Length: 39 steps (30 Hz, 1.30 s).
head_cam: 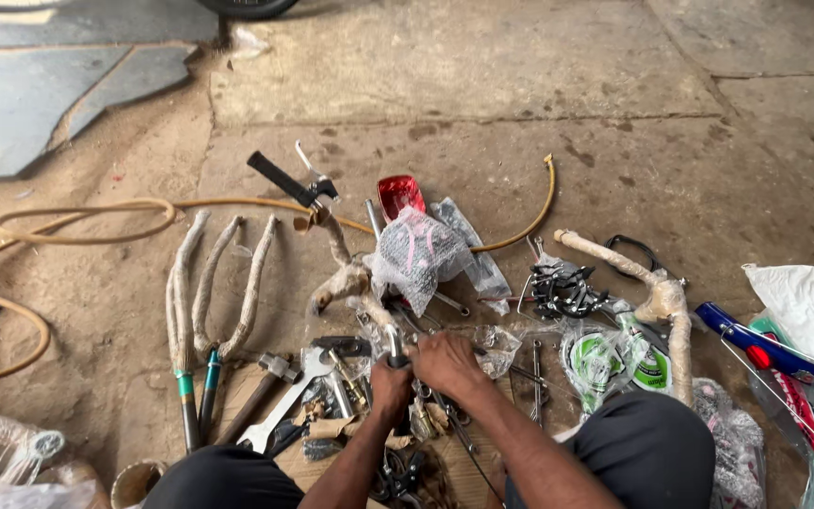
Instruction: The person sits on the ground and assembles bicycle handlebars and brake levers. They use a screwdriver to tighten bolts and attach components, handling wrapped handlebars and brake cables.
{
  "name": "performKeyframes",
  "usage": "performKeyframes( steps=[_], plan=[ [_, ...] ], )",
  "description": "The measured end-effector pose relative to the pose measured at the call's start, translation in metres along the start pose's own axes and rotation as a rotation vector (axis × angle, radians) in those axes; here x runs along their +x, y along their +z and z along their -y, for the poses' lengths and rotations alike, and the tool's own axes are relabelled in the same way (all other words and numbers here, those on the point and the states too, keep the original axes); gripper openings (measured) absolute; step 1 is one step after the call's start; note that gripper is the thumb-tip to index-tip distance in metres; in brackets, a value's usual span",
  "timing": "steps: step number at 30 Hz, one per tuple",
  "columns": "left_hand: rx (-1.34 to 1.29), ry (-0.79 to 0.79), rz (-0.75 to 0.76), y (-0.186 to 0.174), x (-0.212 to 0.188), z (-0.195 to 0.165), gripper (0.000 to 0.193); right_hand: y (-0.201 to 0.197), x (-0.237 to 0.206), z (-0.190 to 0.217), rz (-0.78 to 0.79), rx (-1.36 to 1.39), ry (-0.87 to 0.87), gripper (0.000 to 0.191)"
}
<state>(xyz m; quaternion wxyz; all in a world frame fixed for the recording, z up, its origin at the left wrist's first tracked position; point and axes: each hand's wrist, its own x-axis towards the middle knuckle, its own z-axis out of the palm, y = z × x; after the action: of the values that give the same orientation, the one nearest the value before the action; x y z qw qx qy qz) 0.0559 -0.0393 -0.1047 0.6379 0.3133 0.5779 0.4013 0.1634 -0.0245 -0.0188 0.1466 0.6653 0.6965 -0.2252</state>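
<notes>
Cracked concrete floor (482, 85), dusty, strewn with bicycle parts. Yellow hose (87, 221) looped across left side, running on behind parts toward right. Three paper-wrapped fork blades (214, 292) laid side by side at left, green and blue ends showing at bottom. Hammer (261, 386) and flat multi-wrench (284, 405) lying just beside them on cardboard (332, 429).

Left hand (390, 385) closed around lower end of wrapped handlebar (355, 278), fingers wrapped fully about grip end. Right hand (447, 363) pressed against same spot, fingers curled over bar end and touching left hand; exact hold under palm not discernible. Handlebar rising away from hands, its far end carrying black grip (280, 179) and brake lever (311, 168).

Bubble-wrapped bundle (418, 253) resting against handlebar, red reflector (400, 195) just behind it. Black brake parts (562, 290) in clear bag to right. Second wrapped handlebar (657, 297) farther right, beside green-labelled packets (614, 358). Blue frame tube (784, 358) and white plastic bag (807, 302) at right edge. Tyre (247, 8) partly visible at top edge.
</notes>
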Motion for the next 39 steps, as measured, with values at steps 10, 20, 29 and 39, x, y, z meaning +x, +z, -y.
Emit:
performKeyframes(
  steps=[10,20,29,39],
  plan=[
    [-0.048,0.060,-0.015,-0.014,-0.016,-0.018,0.026,0.018,-0.019,0.002,-0.579,0.013,-0.384,0.021],
    [-0.333,-0.083,0.150,-0.029,-0.004,-0.003,0.030,0.025,-0.045,0.051,-0.551,0.013,-0.512,0.019],
    [-0.021,0.028,0.072,-0.038,-0.045,-0.053,0.047,-0.024,-0.016,-0.042,-0.445,0.418,-0.107,0.047],
    [-0.041,0.344,0.026,-0.052,-0.080,-0.051,0.055,-0.031,0.021,0.028,0.378,1.534,-0.490,0.035]
  ],
)
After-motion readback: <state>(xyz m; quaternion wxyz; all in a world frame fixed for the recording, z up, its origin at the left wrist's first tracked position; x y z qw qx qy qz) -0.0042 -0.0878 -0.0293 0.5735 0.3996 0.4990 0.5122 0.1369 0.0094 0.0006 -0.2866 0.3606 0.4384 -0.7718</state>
